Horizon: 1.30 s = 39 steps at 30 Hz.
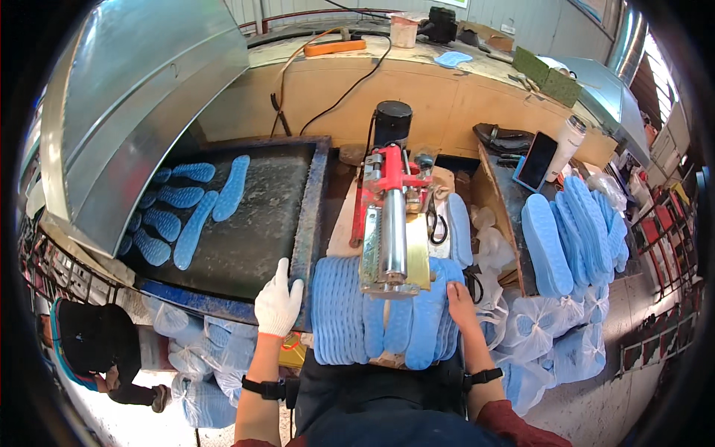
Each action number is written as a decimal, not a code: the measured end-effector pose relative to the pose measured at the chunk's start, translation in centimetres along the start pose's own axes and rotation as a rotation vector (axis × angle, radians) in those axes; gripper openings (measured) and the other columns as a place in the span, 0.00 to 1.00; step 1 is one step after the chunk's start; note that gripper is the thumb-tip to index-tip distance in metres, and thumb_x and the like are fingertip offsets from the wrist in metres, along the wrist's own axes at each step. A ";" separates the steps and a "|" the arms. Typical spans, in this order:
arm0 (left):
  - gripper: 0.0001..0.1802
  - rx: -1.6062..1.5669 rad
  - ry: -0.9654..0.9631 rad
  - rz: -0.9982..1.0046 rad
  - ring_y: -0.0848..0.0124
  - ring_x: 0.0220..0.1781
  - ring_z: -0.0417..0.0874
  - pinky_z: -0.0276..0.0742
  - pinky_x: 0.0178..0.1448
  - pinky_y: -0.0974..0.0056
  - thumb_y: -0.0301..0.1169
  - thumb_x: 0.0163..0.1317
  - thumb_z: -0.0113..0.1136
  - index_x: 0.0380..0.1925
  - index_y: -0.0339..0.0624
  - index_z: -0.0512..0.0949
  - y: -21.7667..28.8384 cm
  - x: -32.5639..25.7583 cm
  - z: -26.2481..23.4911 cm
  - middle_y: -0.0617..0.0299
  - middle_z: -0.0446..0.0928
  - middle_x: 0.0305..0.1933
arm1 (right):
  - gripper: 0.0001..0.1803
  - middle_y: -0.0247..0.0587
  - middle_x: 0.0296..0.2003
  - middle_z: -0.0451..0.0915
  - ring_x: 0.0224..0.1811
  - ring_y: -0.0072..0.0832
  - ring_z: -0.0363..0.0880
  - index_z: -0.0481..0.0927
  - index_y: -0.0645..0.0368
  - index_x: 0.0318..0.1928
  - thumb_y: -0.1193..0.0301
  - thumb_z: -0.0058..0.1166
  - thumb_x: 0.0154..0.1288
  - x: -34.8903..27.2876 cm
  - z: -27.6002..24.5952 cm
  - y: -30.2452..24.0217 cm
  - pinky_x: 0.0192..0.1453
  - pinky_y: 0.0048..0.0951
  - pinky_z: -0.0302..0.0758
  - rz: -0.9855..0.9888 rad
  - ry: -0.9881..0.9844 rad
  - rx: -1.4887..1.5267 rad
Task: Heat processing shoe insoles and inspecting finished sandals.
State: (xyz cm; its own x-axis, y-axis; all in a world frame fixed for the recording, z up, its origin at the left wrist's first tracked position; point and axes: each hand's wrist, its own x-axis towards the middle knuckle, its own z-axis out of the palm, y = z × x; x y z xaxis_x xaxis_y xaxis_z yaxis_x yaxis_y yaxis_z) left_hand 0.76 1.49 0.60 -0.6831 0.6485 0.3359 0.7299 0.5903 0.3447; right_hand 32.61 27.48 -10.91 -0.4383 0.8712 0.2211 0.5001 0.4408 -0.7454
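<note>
My left hand, in a white glove, is open at the near right rim of a dark tray-like bed, thumb and fingers apart and nothing held. Several blue textured insoles lie on the bed's left part. My bare right hand is closed at the right edge of a blue insole in front of the roller machine; part of its fingers is hidden. This red-framed machine has a shiny metal roller. Below and left of it, a row of upright blue insoles is packed tightly in front of me.
On the right table are more blue insoles, a phone and a white bottle. A metal hood overhangs the bed's left side. Bagged insoles stand on the floor. A person is bent over at lower left.
</note>
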 end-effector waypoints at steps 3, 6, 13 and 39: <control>0.31 -0.011 0.014 -0.061 0.53 0.35 0.82 0.77 0.41 0.52 0.38 0.59 0.57 0.62 0.41 0.67 -1.1 -0.5 -0.4 0.51 0.81 0.34 | 0.19 0.43 0.37 0.79 0.38 0.30 0.78 0.78 0.61 0.45 0.58 0.43 0.73 0.6 -1.1 -3.3 0.44 0.31 0.74 0.466 -0.225 0.374; 0.28 -0.005 -0.026 -0.105 0.52 0.33 0.82 0.77 0.39 0.51 0.39 0.59 0.56 0.60 0.41 0.68 -0.7 0.0 -0.8 0.50 0.81 0.33 | 0.18 0.35 0.30 0.78 0.30 0.19 0.74 0.79 0.59 0.45 0.59 0.42 0.74 1.9 -3.8 -5.7 0.36 0.22 0.72 0.238 0.013 0.247; 0.25 -0.070 -0.081 -0.169 0.52 0.34 0.82 0.78 0.38 0.50 0.39 0.60 0.55 0.56 0.42 0.70 -0.6 0.4 -1.4 0.49 0.81 0.34 | 0.16 0.31 0.26 0.75 0.24 0.15 0.68 0.79 0.61 0.38 0.65 0.41 0.75 8.1 -8.9 -9.8 0.29 0.18 0.65 0.150 0.046 0.261; 0.22 -0.046 -0.715 -1.712 0.52 0.55 0.80 0.75 0.58 0.54 0.45 0.59 0.48 0.43 0.44 0.83 12.4 -63.7 -12.9 0.47 0.80 0.50 | 0.04 0.40 0.26 0.80 0.28 0.37 0.79 0.81 0.57 0.36 0.74 0.53 0.64 4.8 -13.9 -41.4 0.30 0.33 0.73 -1.030 -0.930 0.496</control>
State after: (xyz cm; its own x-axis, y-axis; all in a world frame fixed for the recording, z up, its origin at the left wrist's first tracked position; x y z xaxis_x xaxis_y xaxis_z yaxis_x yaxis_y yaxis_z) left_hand 52.96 -38.71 -5.18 -0.4354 -0.5058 -0.7447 -0.6689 0.7354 -0.1084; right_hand 20.22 16.44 29.73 -0.8416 -0.3076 0.4439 -0.5400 0.4819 -0.6900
